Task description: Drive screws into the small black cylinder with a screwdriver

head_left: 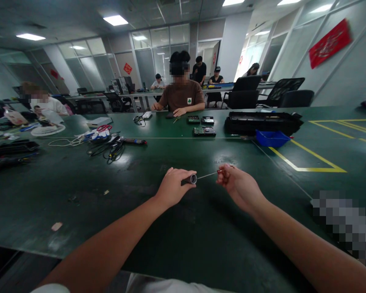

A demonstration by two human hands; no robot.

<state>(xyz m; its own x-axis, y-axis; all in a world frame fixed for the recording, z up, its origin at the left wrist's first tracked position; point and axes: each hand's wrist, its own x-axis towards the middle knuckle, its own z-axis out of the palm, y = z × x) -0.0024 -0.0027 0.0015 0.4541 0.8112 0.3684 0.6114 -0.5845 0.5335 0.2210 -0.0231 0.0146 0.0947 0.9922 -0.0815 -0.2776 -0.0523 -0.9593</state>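
Crosswise, the rod (206,176) points left toward the cylinder (193,179).

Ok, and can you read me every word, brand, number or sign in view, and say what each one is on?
None can be read.
Large red wall banner: pale marks, too blurred.
Small red diamond sign: too small.
White patch on the brown shirt: a green shape, no legible lettering.
Drive-like units: any print is too small.
Cylinder in the left hand: no legible marking.

the tabletop (171,240) looks smooth and glossy, the blue bin (272,139) plastic.
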